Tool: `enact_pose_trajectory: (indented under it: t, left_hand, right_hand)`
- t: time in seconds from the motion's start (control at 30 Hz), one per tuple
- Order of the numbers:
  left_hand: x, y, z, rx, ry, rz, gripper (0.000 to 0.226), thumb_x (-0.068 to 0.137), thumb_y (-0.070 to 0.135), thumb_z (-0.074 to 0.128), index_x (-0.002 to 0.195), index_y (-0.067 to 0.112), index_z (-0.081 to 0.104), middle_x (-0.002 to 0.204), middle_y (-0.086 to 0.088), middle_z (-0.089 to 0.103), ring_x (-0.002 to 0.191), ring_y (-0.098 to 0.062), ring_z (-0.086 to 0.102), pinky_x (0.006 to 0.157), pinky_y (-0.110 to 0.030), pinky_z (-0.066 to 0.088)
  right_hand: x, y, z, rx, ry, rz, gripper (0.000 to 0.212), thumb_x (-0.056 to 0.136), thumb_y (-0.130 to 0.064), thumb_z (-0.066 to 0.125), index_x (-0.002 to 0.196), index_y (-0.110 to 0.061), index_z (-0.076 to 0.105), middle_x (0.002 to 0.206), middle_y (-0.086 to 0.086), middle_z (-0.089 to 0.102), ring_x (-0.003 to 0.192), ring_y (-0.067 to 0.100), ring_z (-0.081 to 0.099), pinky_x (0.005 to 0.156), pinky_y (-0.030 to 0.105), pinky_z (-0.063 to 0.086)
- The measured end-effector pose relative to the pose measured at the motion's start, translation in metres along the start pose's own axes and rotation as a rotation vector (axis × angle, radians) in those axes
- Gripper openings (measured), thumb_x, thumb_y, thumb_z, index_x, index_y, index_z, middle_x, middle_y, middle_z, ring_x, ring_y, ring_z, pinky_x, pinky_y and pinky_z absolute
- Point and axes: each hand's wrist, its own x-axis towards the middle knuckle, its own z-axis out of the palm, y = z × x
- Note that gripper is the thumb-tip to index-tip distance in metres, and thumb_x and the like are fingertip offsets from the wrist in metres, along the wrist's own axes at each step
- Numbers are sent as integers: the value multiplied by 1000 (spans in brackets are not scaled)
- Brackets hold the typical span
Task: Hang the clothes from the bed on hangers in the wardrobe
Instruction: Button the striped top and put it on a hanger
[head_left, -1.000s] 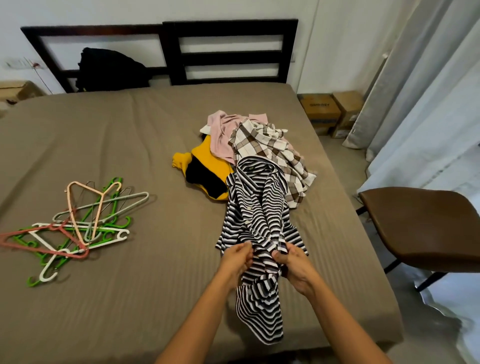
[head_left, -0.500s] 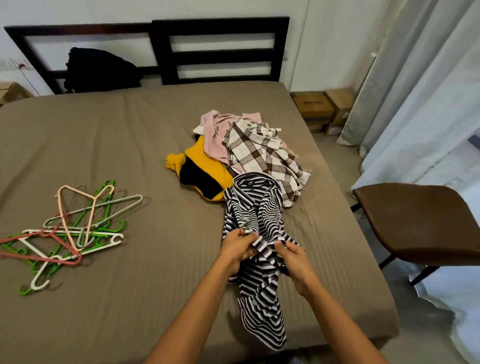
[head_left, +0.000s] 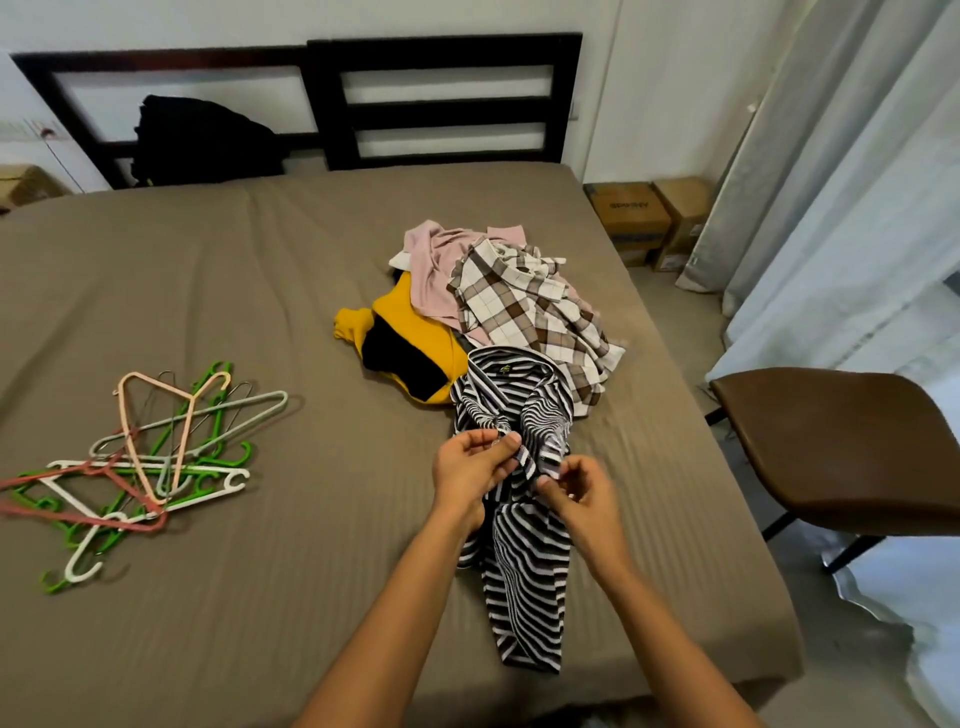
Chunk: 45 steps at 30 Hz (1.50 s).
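On the taupe bed, my left hand and right hand have climbed the black-and-white striped shirt. Both now pinch its front near the collar. Readying it for the coloured plastic hangers, I'd say.

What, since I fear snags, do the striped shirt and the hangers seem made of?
The striped shirt looks like thin, soft matte cloth, maybe cotton: it crumples and drapes limply. The hangers look mostly like smooth moulded plastic in green, white and pink; one thin dark one seems wire.
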Motion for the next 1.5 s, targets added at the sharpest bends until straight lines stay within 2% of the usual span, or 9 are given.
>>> enact_pose_trajectory:
  t: [0.3, 0.53, 0.63, 0.8, 0.93, 1.07, 1.2, 1.3, 1.5]
  left_hand:
    - [-1, 10, 12, 42, -158, 51, 7, 88, 5, 62, 92, 6, 55, 85, -7, 65, 76, -14, 66, 65, -18, 56]
    - [3, -35, -33, 921, -509, 205, 30, 79, 39, 73, 96, 23, 55, 83, 11, 57, 71, -5, 50, 66, -21, 44]
    - [-1, -55, -42, 1150, -583, 324, 56, 72, 52, 73, 113, 19, 58, 103, 6, 65, 92, -6, 59, 83, -31, 50]
    - [-16, -73, -42, 1437, -392, 551, 61, 74, 72, 38, 104, 20, 50, 101, -4, 66, 96, -25, 61, 80, -41, 50]
    - [-32, -92, -45, 1338, -421, 564, 51, 83, 63, 40, 106, 18, 46, 100, -2, 64, 96, -24, 60, 81, -38, 49]
    - [-45, -95, -39, 1160, -369, 470, 35, 80, 43, 66, 89, 14, 50, 68, 8, 47, 62, -9, 42, 62, -30, 36]
    - [-49, -94, -28, 1182, -554, 230, 54, 61, 77, 57, 64, 24, 47, 51, 11, 46, 49, -3, 37, 51, -22, 31]
    - [-30, -82, -19, 855, -253, 212, 63, 63, 86, 45, 70, 25, 55, 60, 9, 54, 55, 2, 48, 59, -19, 46]
    - [-6, -38, 3, 352, -184, -66, 11, 92, 21, 59, 95, 11, 64, 76, 6, 66, 64, 1, 60, 55, -12, 48]
  right_hand:
    - [6, -17, 13, 119, -22, 52, 24, 82, 4, 64, 90, -15, 53, 75, 3, 59, 65, 13, 57, 56, 28, 53]
    - [13, -4, 1, 667, 57, 351, 25, 87, 13, 49, 89, -12, 53, 66, 2, 60, 58, 11, 57, 53, 22, 51]
    - [17, 1, 0, 726, 110, 437, 25, 88, 10, 50, 94, -15, 51, 64, -4, 62, 54, 6, 59, 45, 20, 50]
    - [35, -4, -4, 625, 258, 360, 32, 84, 17, 50, 87, -14, 52, 67, -1, 61, 58, 8, 58, 55, 22, 51]
    - [54, -6, -15, 397, 346, 241, 33, 79, 15, 60, 84, -17, 55, 73, 1, 57, 68, 14, 55, 71, 31, 48]
    - [58, -2, -14, 244, 331, 215, 32, 74, 11, 69, 85, -17, 58, 67, -2, 56, 63, 10, 54, 67, 28, 50]
    - [55, 0, -11, 245, 187, 218, 36, 70, 12, 73, 90, -14, 57, 66, -1, 57, 64, 12, 56, 69, 29, 52]
    - [46, -4, -12, 291, 36, 260, 42, 68, 16, 72, 95, -11, 54, 69, 0, 60, 62, 11, 60, 63, 22, 53]
    - [28, -7, -16, 468, -192, 475, 19, 76, 9, 67, 90, -3, 58, 64, 2, 67, 57, 11, 65, 56, 20, 54]
